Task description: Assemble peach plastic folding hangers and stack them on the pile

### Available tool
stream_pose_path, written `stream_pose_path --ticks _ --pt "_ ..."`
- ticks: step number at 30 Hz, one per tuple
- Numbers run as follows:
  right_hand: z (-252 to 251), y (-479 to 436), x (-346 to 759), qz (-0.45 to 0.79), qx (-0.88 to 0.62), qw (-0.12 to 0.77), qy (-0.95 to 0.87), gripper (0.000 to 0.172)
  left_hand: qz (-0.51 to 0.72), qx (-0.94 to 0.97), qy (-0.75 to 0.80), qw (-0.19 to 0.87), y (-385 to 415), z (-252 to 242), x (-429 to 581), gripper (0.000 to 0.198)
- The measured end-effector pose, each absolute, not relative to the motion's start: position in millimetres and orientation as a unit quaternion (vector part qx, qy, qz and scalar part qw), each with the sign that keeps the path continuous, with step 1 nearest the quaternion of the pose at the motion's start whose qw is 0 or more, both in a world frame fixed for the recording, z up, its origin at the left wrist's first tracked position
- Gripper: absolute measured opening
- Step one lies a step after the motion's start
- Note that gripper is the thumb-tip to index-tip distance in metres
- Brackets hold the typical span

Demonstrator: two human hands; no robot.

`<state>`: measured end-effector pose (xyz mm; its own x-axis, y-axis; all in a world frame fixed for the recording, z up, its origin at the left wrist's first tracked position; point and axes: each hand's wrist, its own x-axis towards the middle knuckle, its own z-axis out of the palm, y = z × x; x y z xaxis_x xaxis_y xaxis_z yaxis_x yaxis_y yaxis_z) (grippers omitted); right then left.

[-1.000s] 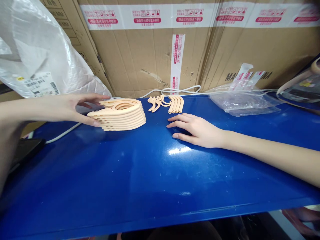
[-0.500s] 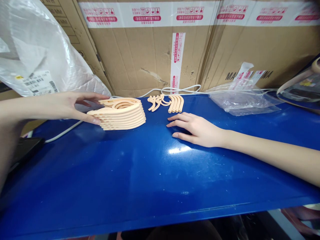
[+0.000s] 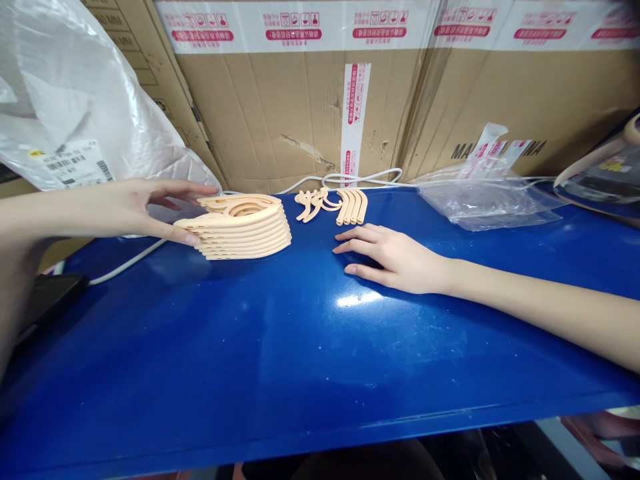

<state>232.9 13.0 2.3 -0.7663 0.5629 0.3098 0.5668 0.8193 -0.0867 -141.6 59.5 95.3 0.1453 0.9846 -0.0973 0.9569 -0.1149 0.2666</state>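
A neat stack of peach-coloured curved plastic pieces (image 3: 245, 233), resembling folded hangers, sits on the blue tabletop (image 3: 280, 333). My left hand (image 3: 160, 210) grips the left end of that stack, thumb against the near side and fingers reaching over the far side. My right hand (image 3: 385, 257) lies palm down on the table with fingers slightly apart, holding nothing. Just beyond its fingertips lie several loose curved pieces (image 3: 353, 207) side by side. Beside them are small hook-like pieces (image 3: 313, 203) of the same colour.
Taped cardboard boxes (image 3: 295, 107) line the back of the table. A bulky clear plastic bag (image 3: 100, 100) leans at the left, near a dark flat object (image 3: 55, 297). A white cable (image 3: 365, 179) runs along the back. Crumpled clear plastic (image 3: 480, 200) lies back right.
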Motion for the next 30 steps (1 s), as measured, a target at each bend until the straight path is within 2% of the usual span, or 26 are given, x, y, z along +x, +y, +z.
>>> stream_pose_path --ticks 18,20,26,30 --pt "4.1 12.1 232.4 0.0 -0.307 0.156 -0.939 0.041 0.043 0.746 0.65 0.142 60.2 96.0 -143.2 0.103" --pt "3.7 12.4 232.4 -0.001 -0.306 0.157 -0.939 0.041 0.05 0.75 0.645 0.141 60.5 96.7 -144.3 0.099" --pt "3.6 12.9 232.8 -0.001 -0.302 0.162 -0.939 0.039 0.138 0.785 0.595 0.102 60.9 99.2 -145.7 0.067" --pt "3.7 12.7 233.2 -0.002 -0.302 0.162 -0.939 0.039 0.132 0.761 0.625 0.116 62.7 99.2 -146.9 0.069"
